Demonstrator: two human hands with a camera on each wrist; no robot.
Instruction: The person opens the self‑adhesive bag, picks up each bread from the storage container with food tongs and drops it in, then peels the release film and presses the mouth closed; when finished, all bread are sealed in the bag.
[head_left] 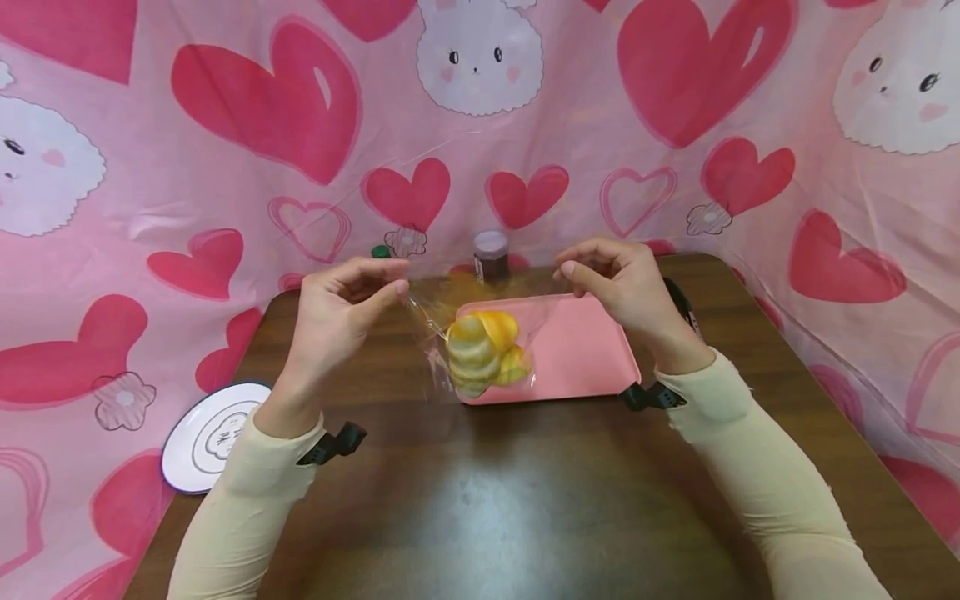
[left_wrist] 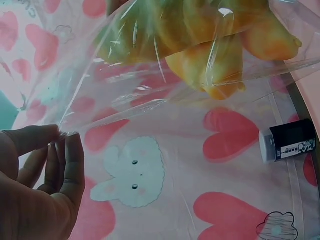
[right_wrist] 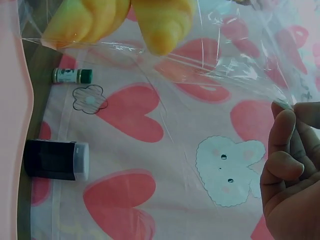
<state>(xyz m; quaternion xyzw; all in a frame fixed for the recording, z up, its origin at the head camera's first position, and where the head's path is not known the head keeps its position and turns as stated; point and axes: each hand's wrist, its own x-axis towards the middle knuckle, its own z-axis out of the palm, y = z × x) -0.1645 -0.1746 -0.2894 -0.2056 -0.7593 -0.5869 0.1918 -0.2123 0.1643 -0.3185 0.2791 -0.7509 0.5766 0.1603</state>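
A clear plastic bag (left_wrist: 150, 75) hangs between my two hands, stretched at its top corners. Inside are several yellow croissant-shaped breads (head_left: 480, 354), two of them also plain in the right wrist view as yellow bread (right_wrist: 165, 25). My left hand (head_left: 341, 312) pinches one corner of the film between thumb and fingertips. The opposite corner is pinched by my right hand (head_left: 626, 283), seen closely in the right wrist view at the film's tip. In the head view the bag hangs in front of a pink tray (head_left: 581, 350).
Behind the tray stands a dark jar with a pale lid (head_left: 491, 254); a small green-capped bottle (right_wrist: 72, 76) is to its left. A white plate with dark markings (head_left: 198, 442) lies at the table's left edge. A black object (head_left: 681, 304) sits partly behind my right wrist.
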